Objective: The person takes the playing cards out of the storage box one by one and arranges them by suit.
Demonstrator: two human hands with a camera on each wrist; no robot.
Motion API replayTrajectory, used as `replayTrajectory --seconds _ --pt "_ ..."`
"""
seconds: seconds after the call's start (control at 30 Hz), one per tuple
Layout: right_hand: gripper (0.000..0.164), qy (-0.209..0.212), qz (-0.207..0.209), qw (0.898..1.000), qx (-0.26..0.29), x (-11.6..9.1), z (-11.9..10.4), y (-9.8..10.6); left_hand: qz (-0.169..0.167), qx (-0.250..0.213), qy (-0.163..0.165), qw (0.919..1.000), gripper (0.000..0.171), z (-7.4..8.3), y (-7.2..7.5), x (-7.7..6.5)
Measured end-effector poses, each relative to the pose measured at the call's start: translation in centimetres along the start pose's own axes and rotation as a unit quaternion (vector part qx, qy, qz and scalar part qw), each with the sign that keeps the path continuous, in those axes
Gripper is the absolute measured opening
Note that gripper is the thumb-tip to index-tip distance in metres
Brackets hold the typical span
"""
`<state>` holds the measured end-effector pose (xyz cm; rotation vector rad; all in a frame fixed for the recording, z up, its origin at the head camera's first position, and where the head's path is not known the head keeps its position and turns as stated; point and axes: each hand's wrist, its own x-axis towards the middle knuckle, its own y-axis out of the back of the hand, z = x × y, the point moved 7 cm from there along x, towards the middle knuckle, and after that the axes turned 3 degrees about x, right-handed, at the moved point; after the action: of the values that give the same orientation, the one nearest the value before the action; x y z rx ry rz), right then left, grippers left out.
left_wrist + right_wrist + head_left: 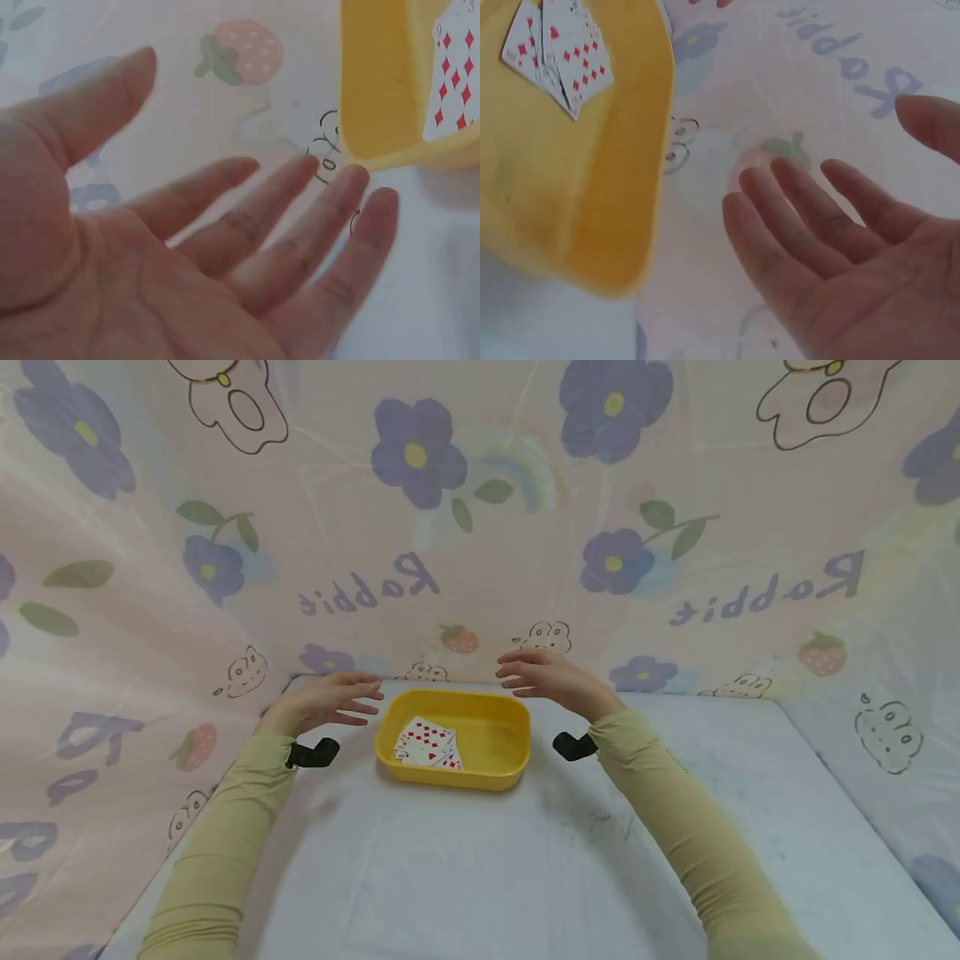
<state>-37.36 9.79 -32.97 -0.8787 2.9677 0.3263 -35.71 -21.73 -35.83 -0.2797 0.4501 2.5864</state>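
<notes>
Fingers (300,244) extended, left hand (318,702), right hand (561,682) apart; tray (489,737) between

Before you hangs a pale sheet (510,589) printed with purple flowers (415,454), strawberries (822,654), outlined rabbits (888,737) and mirror-written "Rabbit" lettering (843,575). It also lines your left and right, around a white tabletop (450,877) bearing faint dark smudges (604,817) toward your right.

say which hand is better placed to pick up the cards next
Probably the left hand: the cards lie in the left end of the yellow tray, nearer to it. The right hand is also open and empty, but by the tray's bare right end.
</notes>
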Motion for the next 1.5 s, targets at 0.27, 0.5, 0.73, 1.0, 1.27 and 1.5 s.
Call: replayTrajectory --seconds 0.27,0.5,0.73,1.0,1.27,1.5 --pt "0.039 -0.06 -0.014 0.996 0.066 2.4 1.7 -2.5 0.024 -0.047 0.047 0.9975 0.055 -1.4 -0.2 0.0" --pt "0.038 -0.092 -0.051 0.989 0.101 3.7 2.9 -4.6 0.041 -0.036 0.074 0.9958 0.053 -3.2 -0.3 0.6" --pt "0.042 -0.131 -0.069 0.983 0.108 4.6 4.8 -6.1 0.064 -0.009 0.104 0.9925 0.044 -4.4 -0.7 1.1" --pt "0.048 -0.174 -0.073 0.973 0.133 5.0 6.8 -6.6 0.071 0.025 0.103 0.9919 0.04 -5.2 -1.4 1.5" --pt "0.054 -0.204 -0.06 0.966 0.147 5.9 8.8 -7.0 0.082 0.036 0.096 0.9914 0.041 -5.7 -1.6 1.1" --pt "0.058 -0.206 -0.074 0.963 0.161 7.1 9.5 -9.0 0.09 0.011 0.113 0.9895 0.036 -6.1 -1.8 1.5"
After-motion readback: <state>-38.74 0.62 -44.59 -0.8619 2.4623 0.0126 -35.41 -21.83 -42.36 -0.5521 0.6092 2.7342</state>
